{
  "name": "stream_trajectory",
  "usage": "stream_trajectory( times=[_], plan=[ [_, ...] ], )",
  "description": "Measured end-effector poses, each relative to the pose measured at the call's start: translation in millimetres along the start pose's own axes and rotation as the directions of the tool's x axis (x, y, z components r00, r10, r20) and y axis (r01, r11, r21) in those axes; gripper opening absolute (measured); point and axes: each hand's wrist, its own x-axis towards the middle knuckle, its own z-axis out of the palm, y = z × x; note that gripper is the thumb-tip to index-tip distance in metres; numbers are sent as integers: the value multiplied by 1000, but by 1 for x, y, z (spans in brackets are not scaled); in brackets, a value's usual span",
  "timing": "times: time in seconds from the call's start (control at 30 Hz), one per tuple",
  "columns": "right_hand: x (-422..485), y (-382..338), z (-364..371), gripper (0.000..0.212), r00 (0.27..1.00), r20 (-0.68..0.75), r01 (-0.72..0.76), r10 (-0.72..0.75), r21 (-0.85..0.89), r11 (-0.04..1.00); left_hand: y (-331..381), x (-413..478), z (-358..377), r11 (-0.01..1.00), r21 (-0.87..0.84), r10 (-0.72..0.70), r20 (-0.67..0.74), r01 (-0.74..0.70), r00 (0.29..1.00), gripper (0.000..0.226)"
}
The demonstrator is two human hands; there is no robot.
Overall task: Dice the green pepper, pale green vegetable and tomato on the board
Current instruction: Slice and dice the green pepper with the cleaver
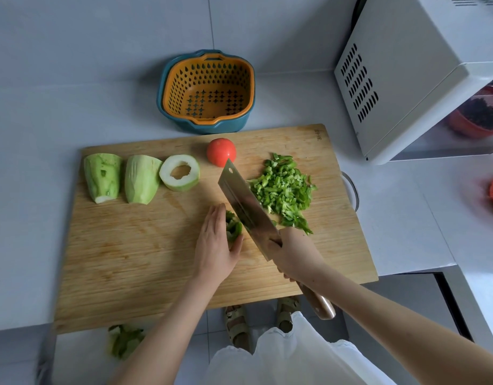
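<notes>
On the wooden cutting board (128,259), my left hand (216,245) cups a small bunch of green pepper strips (233,229). My right hand (291,252) grips a cleaver (246,208) whose blade stands right beside the strips, on their right. A heap of diced green pepper (284,190) lies to the right of the blade. Three peeled pieces of pale green vegetable lie along the board's far left: two wedges (103,177) (141,179) and a hollow ring (180,172). A whole red tomato (221,152) sits at the board's far edge, just beyond the blade tip.
An orange strainer basket in a teal bowl (207,91) stands behind the board. A white microwave (406,73) fills the right rear. A glass rim (352,191) peeks out at the board's right edge. Green scraps (125,340) lie below the counter edge, front left. Red baskets sit far right.
</notes>
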Motion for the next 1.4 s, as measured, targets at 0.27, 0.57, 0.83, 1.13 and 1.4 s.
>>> stream_trajectory(
  times=[0.27, 0.57, 0.83, 1.13, 1.4],
  plan=[
    [4, 13, -10, 22, 998, -57, -30, 25, -100, 995, -6, 0, 7, 999, 48, 15, -33, -14, 999, 71],
    [2, 11, -18, 25, 998, -65, 11, -22, -171, 985, 0, 1, 11, 993, 88, 84, -87, -77, 993, 64],
    [-5, 7, -19, 29, 996, -65, 52, -66, -201, 978, -4, -3, 11, 998, 13, 64, -87, -63, 994, 78],
    [-11, -11, -14, 34, 994, -33, 86, -106, -369, 925, 9, 11, 18, 955, -208, -266, -278, 213, 923, 31],
    [-4, -18, -10, 32, 999, -9, 26, -33, -418, 908, 11, 11, 26, 984, -101, -173, -323, 148, 930, 17]
  ],
)
